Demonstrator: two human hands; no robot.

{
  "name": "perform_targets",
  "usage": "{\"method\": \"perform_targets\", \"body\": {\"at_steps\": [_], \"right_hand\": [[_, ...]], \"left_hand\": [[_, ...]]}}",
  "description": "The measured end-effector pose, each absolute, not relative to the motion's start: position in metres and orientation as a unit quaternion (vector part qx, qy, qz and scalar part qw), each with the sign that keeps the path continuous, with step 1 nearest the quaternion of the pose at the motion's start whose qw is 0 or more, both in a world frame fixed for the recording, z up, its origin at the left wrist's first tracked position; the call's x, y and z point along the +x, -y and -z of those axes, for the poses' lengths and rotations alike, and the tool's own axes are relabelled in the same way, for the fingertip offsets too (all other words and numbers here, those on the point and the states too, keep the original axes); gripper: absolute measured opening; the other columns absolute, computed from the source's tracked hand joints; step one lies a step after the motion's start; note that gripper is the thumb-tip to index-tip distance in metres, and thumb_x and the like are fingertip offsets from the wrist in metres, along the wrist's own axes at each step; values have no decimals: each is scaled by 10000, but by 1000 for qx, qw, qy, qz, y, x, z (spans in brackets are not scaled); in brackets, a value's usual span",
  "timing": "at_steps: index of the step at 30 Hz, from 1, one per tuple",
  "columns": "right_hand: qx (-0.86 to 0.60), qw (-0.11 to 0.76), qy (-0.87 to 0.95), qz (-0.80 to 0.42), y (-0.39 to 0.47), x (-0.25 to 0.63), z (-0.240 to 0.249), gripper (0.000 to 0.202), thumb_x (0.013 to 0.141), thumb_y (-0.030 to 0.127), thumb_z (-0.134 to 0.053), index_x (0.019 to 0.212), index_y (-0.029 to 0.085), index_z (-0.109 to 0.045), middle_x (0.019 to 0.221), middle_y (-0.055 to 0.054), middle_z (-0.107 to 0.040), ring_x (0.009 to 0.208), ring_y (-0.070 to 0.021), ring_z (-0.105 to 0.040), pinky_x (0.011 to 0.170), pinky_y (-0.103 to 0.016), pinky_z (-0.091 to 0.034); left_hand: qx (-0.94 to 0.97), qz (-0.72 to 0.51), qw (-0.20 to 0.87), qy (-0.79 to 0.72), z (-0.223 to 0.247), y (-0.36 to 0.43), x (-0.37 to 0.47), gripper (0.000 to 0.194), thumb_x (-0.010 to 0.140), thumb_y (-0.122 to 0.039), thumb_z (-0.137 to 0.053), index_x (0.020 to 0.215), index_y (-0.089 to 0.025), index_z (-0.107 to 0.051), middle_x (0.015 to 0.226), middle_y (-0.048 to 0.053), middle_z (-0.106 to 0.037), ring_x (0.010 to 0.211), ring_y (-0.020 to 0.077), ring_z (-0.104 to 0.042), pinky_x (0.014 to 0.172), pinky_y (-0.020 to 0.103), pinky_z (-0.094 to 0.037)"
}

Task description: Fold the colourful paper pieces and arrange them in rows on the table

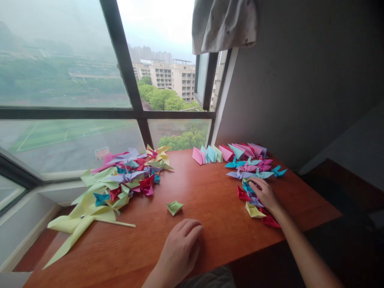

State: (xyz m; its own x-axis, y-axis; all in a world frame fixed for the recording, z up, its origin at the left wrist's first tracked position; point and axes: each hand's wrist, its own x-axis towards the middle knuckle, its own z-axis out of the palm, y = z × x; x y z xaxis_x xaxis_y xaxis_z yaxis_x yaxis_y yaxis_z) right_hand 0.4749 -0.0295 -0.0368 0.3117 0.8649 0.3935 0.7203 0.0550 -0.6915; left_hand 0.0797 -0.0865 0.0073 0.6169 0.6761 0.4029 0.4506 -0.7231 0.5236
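My left hand (181,249) rests on the wooden table near its front edge, fingers curled in a loose fist with nothing visible in it. A light green paper boat (174,207) sits just beyond it. At the right, my right hand (265,194) reaches over a group of folded boats, its fingers closed at a small green boat (245,181) and partly covering it. Beside and below that hand lie a red boat (243,194), a purple boat (255,201), a yellow boat (254,210) and dark red ones (270,219).
Paper cranes (240,174) and a row of folded pieces (226,153) stand at the back right. A mixed pile of folded paper (129,176) and a yellow pinwheel (82,217) on a stick cover the left side. Windows and a wall border the table (150,248).
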Motion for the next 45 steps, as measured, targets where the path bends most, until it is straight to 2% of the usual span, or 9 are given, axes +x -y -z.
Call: {"method": "perform_targets", "body": {"at_steps": [7,11,17,22,27,32,36,42,45], "right_hand": [[-680,483,531,-148,56,481,40,433,808,564,-613,1017,203,-730,1172,-121,-684,1127,-295,-610,1013,-468,-453],[-686,545,449,-177,70,459,43,413,807,533,-618,1010,192,-730,1128,-123,-704,1070,-301,-641,945,-452,-501],[-686,603,359,-194,41,334,44,416,835,515,-561,1034,175,-696,1093,-117,-705,1020,-298,-648,904,-435,-506],[-569,658,372,-324,-1,209,30,314,928,417,-563,1154,207,-622,1249,-73,-605,1106,-247,-582,948,-418,-490],[-520,654,392,-385,-20,161,21,333,944,375,-574,1206,169,-587,1212,-72,-597,1027,-218,-612,866,-408,-536],[-512,668,362,-400,-9,196,21,310,909,451,-539,955,175,-672,963,-59,-697,838,-184,-638,741,-313,-520],[-549,668,381,-327,13,263,19,326,833,487,-612,934,184,-676,943,-67,-711,765,-177,-631,678,-295,-495],[-615,706,325,-133,34,429,33,373,782,483,-643,976,166,-666,971,-84,-697,809,-200,-646,762,-345,-510],[-648,716,258,-27,37,521,45,446,750,474,-634,1073,166,-640,1071,-93,-673,972,-240,-639,905,-404,-491]], "left_hand": [[883,-288,190,-319,-7,88,79,357,835,-57,-446,1106,-212,-619,1090,108,-670,992,241,-630,864,393,-553],[889,-273,170,-326,-10,86,83,349,843,-73,-460,1118,-216,-620,1123,103,-661,1012,253,-622,877,413,-542],[866,-306,117,-377,-13,87,80,330,820,-81,-493,1089,-219,-627,1110,102,-658,1017,269,-614,889,433,-530],[833,-371,51,-407,-11,99,64,261,864,-144,-515,1096,-216,-608,1127,113,-633,1072,273,-585,929,432,-501],[852,-334,8,-402,-11,99,42,226,867,-172,-536,1070,-221,-621,1184,102,-633,1143,282,-550,974,447,-464],[860,-258,-33,-438,-10,78,21,211,878,-185,-514,1025,-223,-661,1306,104,-605,1237,317,-504,1037,524,-402],[858,-244,-77,-445,-7,58,0,231,886,-192,-517,1060,-229,-664,1240,102,-646,1216,318,-532,1050,545,-386],[853,-276,-105,-431,2,51,-9,284,876,-126,-495,1099,-207,-651,1247,116,-637,1185,306,-557,1032,513,-426],[862,-291,-66,-410,-3,58,16,374,853,-97,-495,1189,-207,-615,1295,117,-609,1212,295,-537,1037,498,-431]]}}
